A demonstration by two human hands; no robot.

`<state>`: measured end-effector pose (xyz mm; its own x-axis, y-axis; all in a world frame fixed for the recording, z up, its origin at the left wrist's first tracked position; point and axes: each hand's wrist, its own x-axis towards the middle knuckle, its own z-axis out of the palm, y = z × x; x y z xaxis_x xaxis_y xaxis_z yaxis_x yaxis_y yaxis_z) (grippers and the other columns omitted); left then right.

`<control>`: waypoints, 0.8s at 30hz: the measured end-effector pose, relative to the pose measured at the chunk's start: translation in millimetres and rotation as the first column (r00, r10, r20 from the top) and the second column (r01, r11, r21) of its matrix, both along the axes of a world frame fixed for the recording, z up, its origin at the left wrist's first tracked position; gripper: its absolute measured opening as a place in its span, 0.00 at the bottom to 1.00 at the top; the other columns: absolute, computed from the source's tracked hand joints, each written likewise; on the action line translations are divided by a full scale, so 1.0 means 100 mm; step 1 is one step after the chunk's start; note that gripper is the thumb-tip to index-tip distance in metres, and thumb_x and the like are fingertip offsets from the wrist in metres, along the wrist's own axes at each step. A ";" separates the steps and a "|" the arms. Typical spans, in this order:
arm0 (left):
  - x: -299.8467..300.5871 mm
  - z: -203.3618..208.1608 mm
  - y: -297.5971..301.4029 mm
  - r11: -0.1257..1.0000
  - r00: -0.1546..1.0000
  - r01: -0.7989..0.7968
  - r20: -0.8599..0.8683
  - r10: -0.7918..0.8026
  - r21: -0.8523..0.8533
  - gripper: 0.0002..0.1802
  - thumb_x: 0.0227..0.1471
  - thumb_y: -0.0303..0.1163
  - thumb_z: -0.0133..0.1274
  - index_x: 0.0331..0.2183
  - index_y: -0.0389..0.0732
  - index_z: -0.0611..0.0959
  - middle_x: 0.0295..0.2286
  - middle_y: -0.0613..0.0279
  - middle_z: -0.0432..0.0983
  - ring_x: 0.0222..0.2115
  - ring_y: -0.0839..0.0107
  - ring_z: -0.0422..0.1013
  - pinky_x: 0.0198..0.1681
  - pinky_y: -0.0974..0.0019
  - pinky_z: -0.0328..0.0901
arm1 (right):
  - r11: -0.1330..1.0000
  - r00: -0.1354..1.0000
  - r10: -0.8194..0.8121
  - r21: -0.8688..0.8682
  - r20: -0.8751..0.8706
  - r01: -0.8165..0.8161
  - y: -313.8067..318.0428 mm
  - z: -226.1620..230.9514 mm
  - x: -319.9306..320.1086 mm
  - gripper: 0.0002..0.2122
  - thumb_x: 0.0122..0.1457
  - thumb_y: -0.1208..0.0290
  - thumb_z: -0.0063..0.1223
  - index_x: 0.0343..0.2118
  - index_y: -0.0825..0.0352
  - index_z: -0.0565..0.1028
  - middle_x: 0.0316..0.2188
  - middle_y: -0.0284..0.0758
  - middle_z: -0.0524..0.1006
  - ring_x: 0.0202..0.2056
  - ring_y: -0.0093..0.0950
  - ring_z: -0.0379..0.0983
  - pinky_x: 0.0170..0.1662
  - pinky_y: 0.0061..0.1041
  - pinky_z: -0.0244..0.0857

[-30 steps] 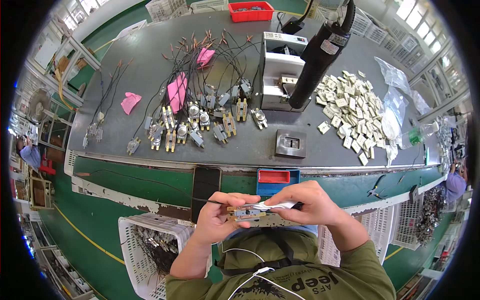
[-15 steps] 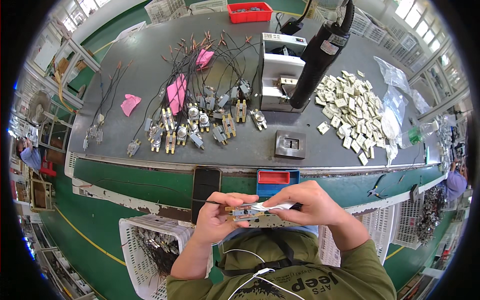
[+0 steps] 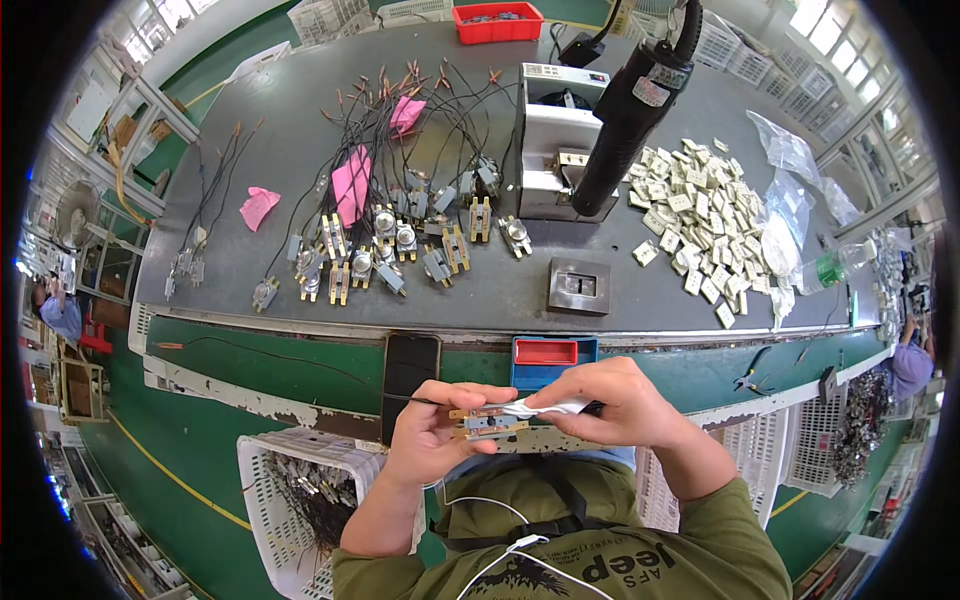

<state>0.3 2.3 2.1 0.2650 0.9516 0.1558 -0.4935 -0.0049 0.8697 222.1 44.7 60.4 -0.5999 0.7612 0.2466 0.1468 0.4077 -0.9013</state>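
In front of my chest, my left hand (image 3: 430, 432) is closed around a small grey switch-like part (image 3: 492, 424) with brass terminals, gripped between thumb and fingers. A black wire passes by those fingers toward the left. My right hand (image 3: 618, 402) pinches a folded white cloth (image 3: 562, 404) and presses it against the part's right end. Its fingertips partly hide the cloth, and a dark end pokes out beside them. Just beyond my hands, a black phone (image 3: 411, 368) and a blue tray (image 3: 556, 362) with a red inner box lie at the bench's near edge.
Similar wired parts (image 3: 385, 240) crowd the bench's left half. A machine (image 3: 560, 145) stands mid-bench beside a black cylindrical tool (image 3: 628, 140); a metal block (image 3: 580, 288) sits nearer. Cream ceramic pieces (image 3: 700, 215) are heaped at right. Pliers (image 3: 752, 372) lie on the lower ledge.
Both hands keep nearly the same place and grip. The white cloth has shifted slightly under my right fingers, and the part has tilted a little.
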 end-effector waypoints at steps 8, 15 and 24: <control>0.01 0.04 0.00 0.999 1.000 -0.014 -0.001 0.014 -0.029 0.28 0.36 0.28 0.67 0.37 0.39 0.68 0.40 0.44 0.73 0.44 0.54 0.71 0.46 0.56 0.69 | 1.000 1.000 0.013 -0.004 0.023 -0.013 0.01 0.00 0.03 0.11 0.49 0.78 0.58 0.37 0.65 0.77 0.26 0.36 0.77 0.26 0.31 0.75 0.29 0.26 0.69; 0.02 0.03 0.02 1.000 1.000 -0.015 -0.004 0.015 -0.017 0.28 0.36 0.29 0.67 0.37 0.39 0.68 0.40 0.44 0.73 0.44 0.54 0.71 0.46 0.55 0.69 | 1.000 1.000 0.002 0.010 0.007 -0.002 0.01 -0.01 0.04 0.11 0.48 0.78 0.58 0.37 0.64 0.77 0.25 0.36 0.77 0.25 0.31 0.75 0.28 0.27 0.68; 0.00 0.08 0.01 0.994 0.997 -0.075 -0.016 0.074 -0.075 0.29 0.37 0.29 0.67 0.39 0.38 0.68 0.40 0.44 0.73 0.44 0.55 0.71 0.45 0.57 0.70 | 1.000 0.999 0.018 -0.003 0.039 -0.018 0.01 0.06 0.17 0.11 0.48 0.79 0.57 0.37 0.64 0.77 0.27 0.35 0.78 0.25 0.31 0.75 0.28 0.26 0.68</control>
<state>0.5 3.1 9.7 0.1940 0.9778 0.0794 -0.4827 0.0247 0.8754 238.8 45.9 65.9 -0.6225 0.7509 0.2206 0.1743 0.4079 -0.8962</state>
